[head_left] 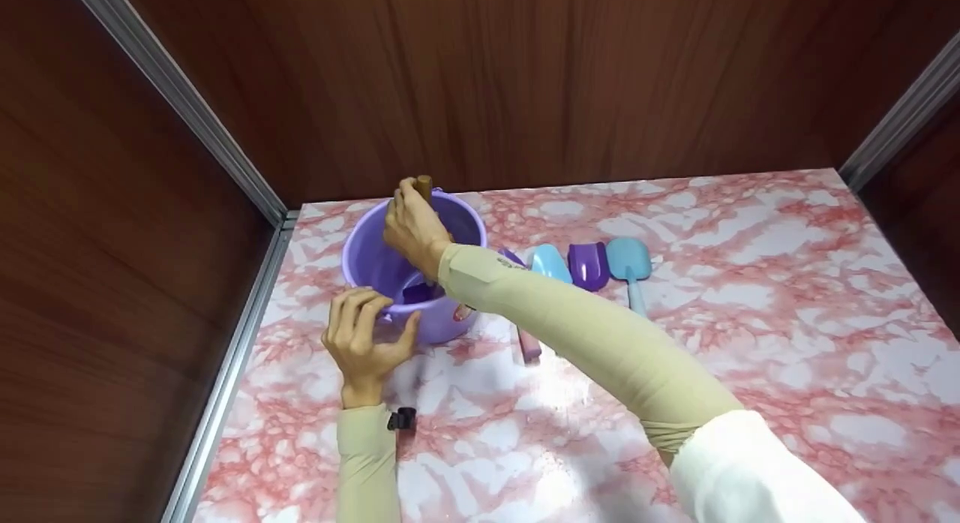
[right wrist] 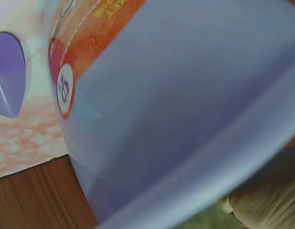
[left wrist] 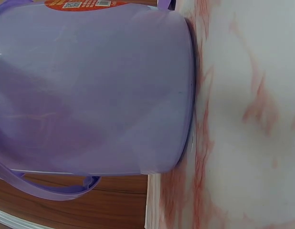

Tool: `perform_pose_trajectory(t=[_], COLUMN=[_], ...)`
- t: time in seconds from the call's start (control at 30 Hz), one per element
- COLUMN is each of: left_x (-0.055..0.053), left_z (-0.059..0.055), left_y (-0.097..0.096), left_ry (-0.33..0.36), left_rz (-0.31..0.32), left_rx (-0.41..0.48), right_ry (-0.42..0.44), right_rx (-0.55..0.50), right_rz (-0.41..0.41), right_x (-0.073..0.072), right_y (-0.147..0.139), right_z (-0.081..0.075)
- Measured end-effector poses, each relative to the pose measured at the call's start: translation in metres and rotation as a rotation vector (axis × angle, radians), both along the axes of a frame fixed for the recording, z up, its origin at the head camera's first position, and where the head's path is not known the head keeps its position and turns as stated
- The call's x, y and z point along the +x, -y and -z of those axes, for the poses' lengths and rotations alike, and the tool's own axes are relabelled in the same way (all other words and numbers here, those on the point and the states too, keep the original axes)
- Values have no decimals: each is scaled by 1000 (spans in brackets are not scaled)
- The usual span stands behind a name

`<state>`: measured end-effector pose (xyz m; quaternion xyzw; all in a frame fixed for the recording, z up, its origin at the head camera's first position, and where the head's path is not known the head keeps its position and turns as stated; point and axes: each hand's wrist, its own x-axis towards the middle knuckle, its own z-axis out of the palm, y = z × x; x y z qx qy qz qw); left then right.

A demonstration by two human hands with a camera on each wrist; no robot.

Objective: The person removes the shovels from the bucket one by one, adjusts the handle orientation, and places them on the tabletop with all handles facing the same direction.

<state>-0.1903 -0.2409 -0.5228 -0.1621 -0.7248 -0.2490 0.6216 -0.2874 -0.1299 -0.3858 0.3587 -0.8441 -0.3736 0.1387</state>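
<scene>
A light purple bucket [head_left: 354, 245] stands upright at the back left of the marbled surface. The left hand [head_left: 364, 343] holds its near rim, fingers bent at the edge and thumb spread against the outside. Over the bucket's mouth, the right hand [head_left: 414, 226] grips a brown stick-like handle [head_left: 424, 184], whose top end sticks up past the fingers. The handle's lower part is hidden by the hand. Inside the bucket lies a dark purple piece [head_left: 418, 292]. In the right wrist view, part of the right hand [right wrist: 271, 195] shows behind the blurred bucket rim.
Right of the bucket lie a light blue scoop [head_left: 551, 263], a purple scoop [head_left: 589, 266] and a teal shovel [head_left: 628, 259]. A pink handle [head_left: 529, 347] shows beside the right forearm. Brown wood panels [head_left: 525, 88] enclose the back and sides.
</scene>
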Motion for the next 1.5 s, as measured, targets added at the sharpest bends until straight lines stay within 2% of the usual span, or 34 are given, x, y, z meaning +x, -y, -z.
perform_pose_trajectory(t=[0.3, 0.47, 0.67, 0.87, 1.03, 1.23, 1.4, 1.5], left_x=[0, 0, -1, -2, -1, 1, 0, -1], left_z=[1, 0, 1, 2, 3, 3, 2, 2], left_y=[-1, -1, -1, -2, -2, 2, 3, 2], left_ry=[-4, 0, -6, -11, -7, -13, -26, -29], left_rz=[14, 9, 11, 7, 9, 1, -1, 3], left_rx=[3, 4, 14, 32, 43, 45, 47, 43], right_ry=[12, 57, 75, 81, 165, 359, 478, 528], right_rx=[-151, -242, -331, -425, -537, -763, -966, -1054], right_rz=[-19, -14, 7, -12, -22, -24, -29, -39], right_x=[-3, -6, -6, -4, -4, -5, 0, 6], right_y=[-12, -24, -48, -78, -108, -147, -186, -212], right_z=[-16, -31, -53, -67, -77, -82, -77, -67])
